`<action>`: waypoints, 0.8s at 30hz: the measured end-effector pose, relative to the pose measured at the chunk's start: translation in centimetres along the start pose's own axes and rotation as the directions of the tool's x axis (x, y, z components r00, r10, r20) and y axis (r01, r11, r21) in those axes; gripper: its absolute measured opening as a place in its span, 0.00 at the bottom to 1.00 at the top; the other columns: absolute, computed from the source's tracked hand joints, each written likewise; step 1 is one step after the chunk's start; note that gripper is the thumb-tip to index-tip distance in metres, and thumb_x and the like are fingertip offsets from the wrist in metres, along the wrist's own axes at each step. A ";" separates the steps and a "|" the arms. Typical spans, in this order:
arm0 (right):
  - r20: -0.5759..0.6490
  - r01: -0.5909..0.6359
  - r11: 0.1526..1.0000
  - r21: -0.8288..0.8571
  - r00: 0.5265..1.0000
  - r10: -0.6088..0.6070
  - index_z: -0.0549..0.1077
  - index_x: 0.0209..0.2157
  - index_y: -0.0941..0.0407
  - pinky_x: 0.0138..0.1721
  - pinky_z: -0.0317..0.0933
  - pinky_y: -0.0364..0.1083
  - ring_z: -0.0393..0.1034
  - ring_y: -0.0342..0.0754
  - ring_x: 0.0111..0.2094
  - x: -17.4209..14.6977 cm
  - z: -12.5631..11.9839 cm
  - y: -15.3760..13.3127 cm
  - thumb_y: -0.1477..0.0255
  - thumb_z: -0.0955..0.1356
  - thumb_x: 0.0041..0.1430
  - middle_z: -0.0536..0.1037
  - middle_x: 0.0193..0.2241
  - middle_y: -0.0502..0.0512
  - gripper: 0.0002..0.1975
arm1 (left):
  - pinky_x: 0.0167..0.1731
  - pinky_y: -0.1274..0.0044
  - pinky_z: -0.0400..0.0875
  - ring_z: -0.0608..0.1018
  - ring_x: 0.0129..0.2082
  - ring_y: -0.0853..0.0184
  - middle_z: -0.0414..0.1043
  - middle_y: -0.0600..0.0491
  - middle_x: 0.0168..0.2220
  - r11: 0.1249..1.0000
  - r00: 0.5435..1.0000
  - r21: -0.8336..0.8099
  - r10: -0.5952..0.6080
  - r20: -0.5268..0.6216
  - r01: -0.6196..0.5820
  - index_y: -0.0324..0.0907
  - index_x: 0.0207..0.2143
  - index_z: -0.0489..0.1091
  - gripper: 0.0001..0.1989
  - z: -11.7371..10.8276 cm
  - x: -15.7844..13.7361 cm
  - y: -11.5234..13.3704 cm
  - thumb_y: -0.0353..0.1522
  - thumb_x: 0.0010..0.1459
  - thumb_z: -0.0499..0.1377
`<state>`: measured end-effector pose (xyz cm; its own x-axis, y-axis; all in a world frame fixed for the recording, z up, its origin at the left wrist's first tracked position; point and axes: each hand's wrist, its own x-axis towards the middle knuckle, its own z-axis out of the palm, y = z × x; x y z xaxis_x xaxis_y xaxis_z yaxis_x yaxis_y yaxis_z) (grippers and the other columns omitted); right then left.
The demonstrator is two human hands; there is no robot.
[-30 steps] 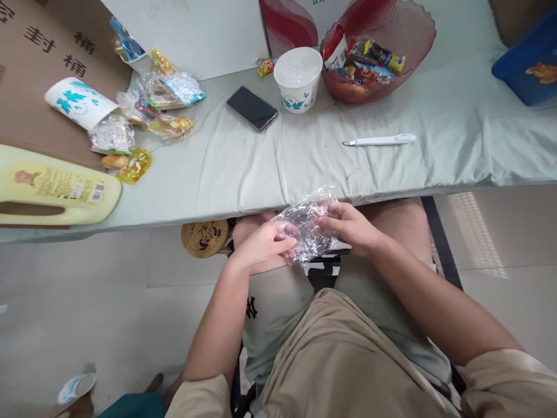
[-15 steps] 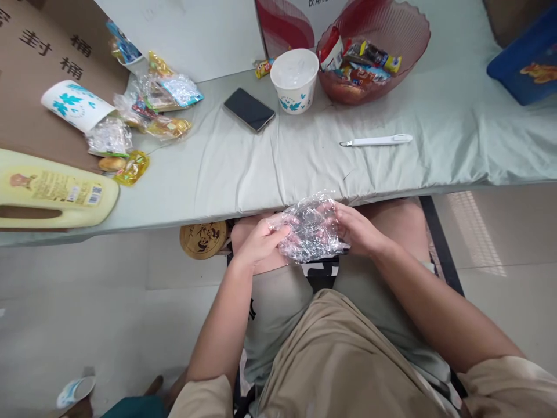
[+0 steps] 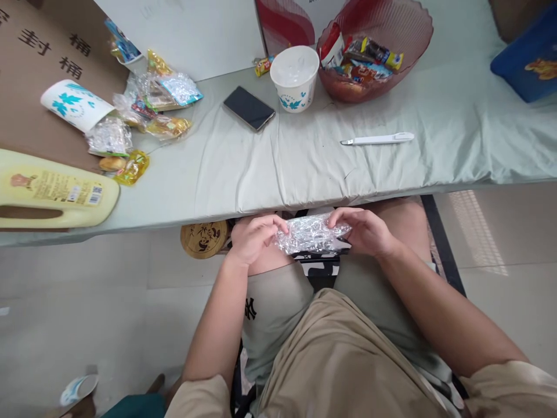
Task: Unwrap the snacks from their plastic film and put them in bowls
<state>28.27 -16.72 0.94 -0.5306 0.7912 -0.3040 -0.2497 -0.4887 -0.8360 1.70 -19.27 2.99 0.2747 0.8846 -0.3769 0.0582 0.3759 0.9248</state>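
Observation:
A crinkled sheet of clear plastic film (image 3: pixel 310 233) is stretched between my two hands, just off the table's front edge and above my lap. My left hand (image 3: pixel 256 238) pinches its left end between thumb and fingers. At the right end, my right hand (image 3: pixel 364 230) grips it the same way. On the table beyond lie a white craft knife (image 3: pixel 378 139) with a short blade, a dark phone (image 3: pixel 249 108) and a white paper cup (image 3: pixel 295 81) with some clear, shiny material inside.
A pink ribbed bowl (image 3: pixel 409 40) holds wrapped snacks. To the left are a tipped paper cup (image 3: pixel 77 105), wrapped snacks (image 3: pixel 167 126) and a yellow jug (image 3: pixel 56 188). A blue container (image 3: pixel 526 64) stands at far right. Below the table is a round wooden stool (image 3: pixel 203 240).
The plastic film has gone from a bunched, rounded heap to a narrower strip pulled sideways. My hands have shifted slightly apart, still holding it.

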 end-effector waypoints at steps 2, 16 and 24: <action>-0.090 0.008 0.997 -0.075 0.996 -0.015 0.69 0.33 0.54 0.27 0.61 0.43 0.65 0.43 0.26 0.2 -0.1 0.4 0.56 0.74 0.53 0.71 0.26 0.48 0.18 | 0.34 0.78 0.69 0.74 0.33 0.71 0.76 0.51 0.40 0.988 0.997 0.143 0.059 -0.045 -0.052 0.41 0.39 0.75 0.10 0.4 0.3 -0.1 0.34 0.54 0.64; 0.066 0.423 0.688 -0.590 0.874 -0.481 0.66 0.32 0.52 0.48 0.67 0.55 0.75 0.55 0.47 -1.7 3.7 -1.6 0.71 0.68 0.61 0.81 0.46 0.58 0.05 | 0.61 0.64 0.71 0.74 0.63 0.53 0.70 0.42 0.64 0.943 0.965 0.236 0.254 -0.060 -0.234 0.46 0.61 0.66 0.34 5.5 0.5 1.9 0.45 0.56 0.70; -0.200 0.304 0.819 -0.487 0.874 -0.443 0.73 0.43 0.52 0.46 0.69 0.50 0.74 0.52 0.45 -1.3 2.5 -0.8 0.63 0.75 0.57 0.79 0.44 0.57 0.14 | 0.49 0.69 0.77 0.81 0.52 0.56 0.80 0.43 0.51 0.982 0.981 -0.015 0.184 -0.064 -0.186 0.43 0.45 0.75 0.21 5.8 1.6 1.8 0.49 0.58 0.68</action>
<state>27.11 -18.35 3.13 -0.1916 0.9814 0.0133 0.0291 0.0192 -0.9994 7.79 -18.71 4.38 0.2188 0.9546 -0.2023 -0.0083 0.2092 0.9778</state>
